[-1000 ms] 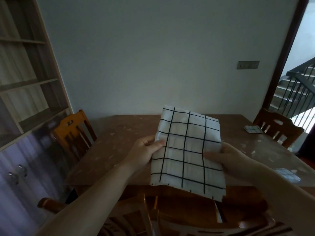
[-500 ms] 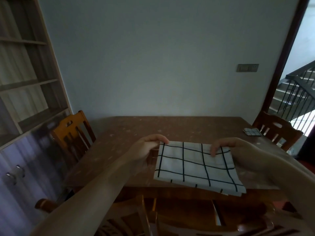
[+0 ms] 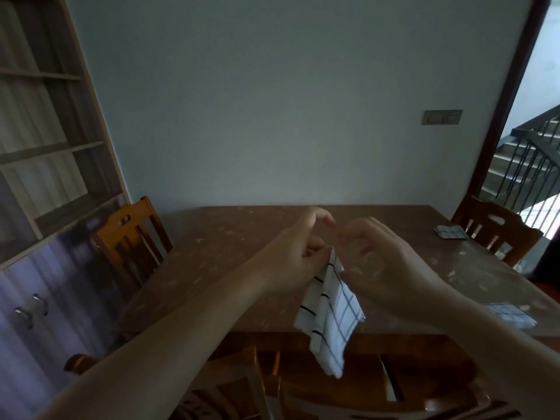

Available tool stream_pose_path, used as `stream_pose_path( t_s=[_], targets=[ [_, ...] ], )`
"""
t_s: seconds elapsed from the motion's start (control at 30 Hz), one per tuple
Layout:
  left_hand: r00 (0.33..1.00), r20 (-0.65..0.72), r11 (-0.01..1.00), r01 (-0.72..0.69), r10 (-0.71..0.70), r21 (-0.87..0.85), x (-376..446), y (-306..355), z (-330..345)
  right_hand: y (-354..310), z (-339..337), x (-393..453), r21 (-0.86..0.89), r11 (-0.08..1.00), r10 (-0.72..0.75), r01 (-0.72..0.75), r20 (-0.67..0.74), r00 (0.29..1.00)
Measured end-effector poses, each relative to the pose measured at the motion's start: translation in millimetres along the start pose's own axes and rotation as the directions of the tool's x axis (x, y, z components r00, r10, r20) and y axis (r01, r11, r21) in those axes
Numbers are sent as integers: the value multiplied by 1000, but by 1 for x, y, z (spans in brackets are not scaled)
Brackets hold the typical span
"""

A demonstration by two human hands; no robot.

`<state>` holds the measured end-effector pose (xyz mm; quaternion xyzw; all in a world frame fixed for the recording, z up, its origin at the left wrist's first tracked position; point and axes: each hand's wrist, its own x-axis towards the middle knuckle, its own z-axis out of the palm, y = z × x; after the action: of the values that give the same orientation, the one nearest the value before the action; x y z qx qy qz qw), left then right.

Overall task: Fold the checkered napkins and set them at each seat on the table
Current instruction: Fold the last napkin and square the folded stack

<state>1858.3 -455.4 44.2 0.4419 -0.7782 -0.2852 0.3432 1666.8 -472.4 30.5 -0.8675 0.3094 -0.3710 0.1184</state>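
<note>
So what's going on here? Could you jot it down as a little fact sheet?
setting: wooden table against a plain wall, wooden chairs around it
held item: checkered napkin, folded narrow, hanging down over the near table edge
left hand: pinches the napkin's top corner
right hand: beside the napkin's top, fingers loosely curled; grip unclear
already set: folded napkin at the far right seat, another at the near right

You have one wide-angle view from your head, facing forward and slightly down. Your left hand (image 3: 298,253) and right hand (image 3: 383,262) sit close, mid-frame; table (image 3: 230,256) and wall (image 3: 272,101) lie beyond them.
</note>
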Motion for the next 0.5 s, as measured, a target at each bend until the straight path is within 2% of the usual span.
stream_pose_path(
  t_s=[0.07, 0.27, 0.5],
  targets=[
    [1000, 22, 999, -4, 5, -41, 1, 1, -3, 7, 0, 0, -37, 993, -112, 113, 30, 993],
    [997, 82, 992, 12, -2, -127, 3, -1, -8, 4, -6, 12, -65, 978, -191, 198, 99, 977],
    [997, 72, 993, 17, -8, -113, 1, 1, -6, 5, -10, 12, 127, 990, 50, -55, 42, 998]
  ],
)
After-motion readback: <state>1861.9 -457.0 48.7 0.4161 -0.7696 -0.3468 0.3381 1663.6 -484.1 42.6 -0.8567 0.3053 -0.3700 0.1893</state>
